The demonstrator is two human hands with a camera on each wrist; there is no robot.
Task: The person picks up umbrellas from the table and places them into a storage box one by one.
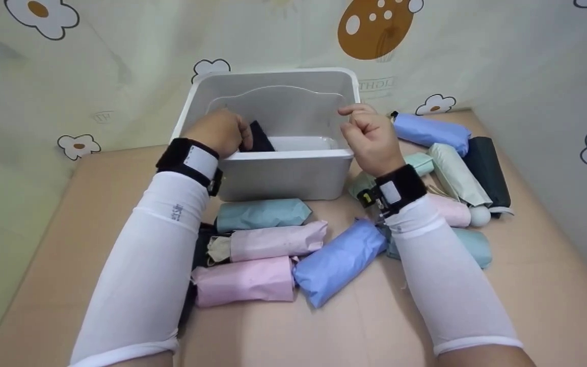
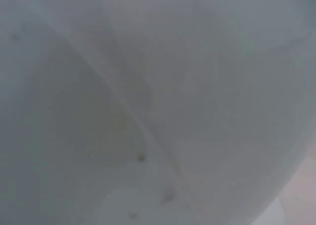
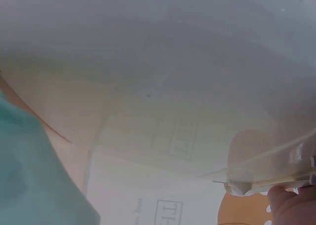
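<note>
A grey-white plastic bin (image 1: 283, 176) stands at the back of the table. Over its near left rim reaches my left hand (image 1: 219, 130), fingers curled down at a dark folded umbrella (image 1: 260, 137) inside; the fingertips are partly hidden. My right hand (image 1: 372, 140) grips the bin's right rim with bent fingers. In the right wrist view, its fingers (image 3: 294, 205) sit at the rim edge beside the pale wall. The left wrist view is filled by the blurred bin wall (image 2: 222, 111).
In front of the bin lie folded umbrellas: teal (image 1: 263, 214), pale pink (image 1: 278, 242), pink (image 1: 245, 283) and blue (image 1: 339, 262). To the right are several more, including blue (image 1: 431, 132), cream (image 1: 459, 173) and black (image 1: 487, 171). A patterned curtain (image 1: 135, 76) hangs behind.
</note>
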